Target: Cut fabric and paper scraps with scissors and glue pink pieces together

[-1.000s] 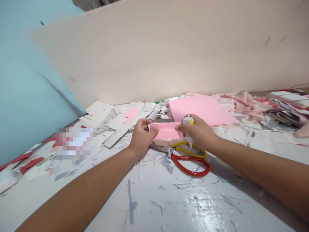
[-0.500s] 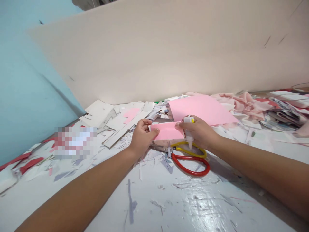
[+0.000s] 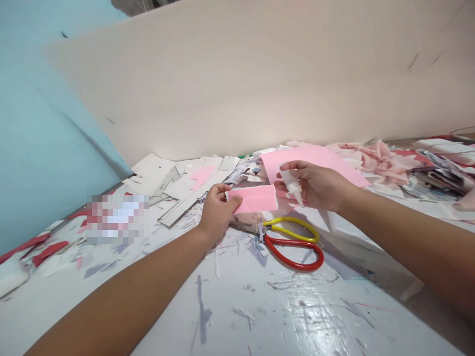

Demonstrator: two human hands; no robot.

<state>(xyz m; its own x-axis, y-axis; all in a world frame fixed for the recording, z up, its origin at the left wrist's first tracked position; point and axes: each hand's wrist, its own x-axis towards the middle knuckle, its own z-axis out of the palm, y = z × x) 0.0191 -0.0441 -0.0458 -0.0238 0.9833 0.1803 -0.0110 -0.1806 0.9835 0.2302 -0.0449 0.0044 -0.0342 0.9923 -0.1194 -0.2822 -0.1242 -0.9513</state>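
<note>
My left hand (image 3: 219, 208) pinches the left end of a small pink paper rectangle (image 3: 258, 199), whose edges show white. To its right, my right hand (image 3: 319, 185) is closed around a small white glue bottle (image 3: 290, 179), its nozzle tilted downward and apart from the paper. Below the paper lies a pair of scissors (image 3: 293, 243) with one yellow and one red handle; the blades point left, partly under the paper and my left hand. Behind my right hand is a large pink sheet (image 3: 315, 155).
Cut white cardboard pieces (image 3: 154, 173) lie at the back left, one strip slanting forward. Crumpled pink fabric or paper (image 3: 386, 160) is heaped at the back right. Red scraps (image 3: 48, 252) lie at the left. A pale upright board (image 3: 260, 79) borders the white work surface (image 3: 230, 306).
My right hand has let go of the pink paper's right end and moved up and right with the glue bottle, whose nozzle now tilts rightward. My left hand keeps its hold.
</note>
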